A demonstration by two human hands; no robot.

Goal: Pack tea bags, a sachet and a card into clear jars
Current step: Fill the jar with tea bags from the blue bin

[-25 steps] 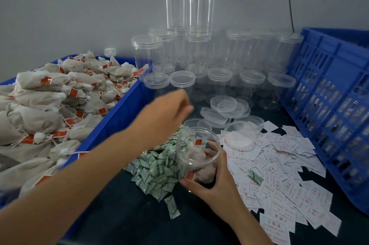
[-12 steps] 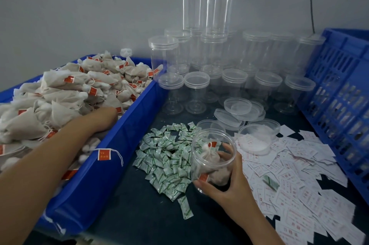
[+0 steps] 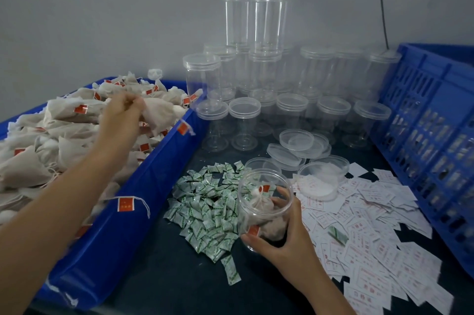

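White tea bag (image 3: 159, 115) now lifts from the bin (image 3: 143, 186) at ten o'clock, pinched by the left hand (image 3: 120, 121), likely bound for the jar (image 3: 264, 201) the right hand (image 3: 284, 242) clasps.

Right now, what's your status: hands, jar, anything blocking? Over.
Left hand pinches a tea bag over the blue bin. Right hand grips the open jar, partly filled. Nothing visible between bin and jar.
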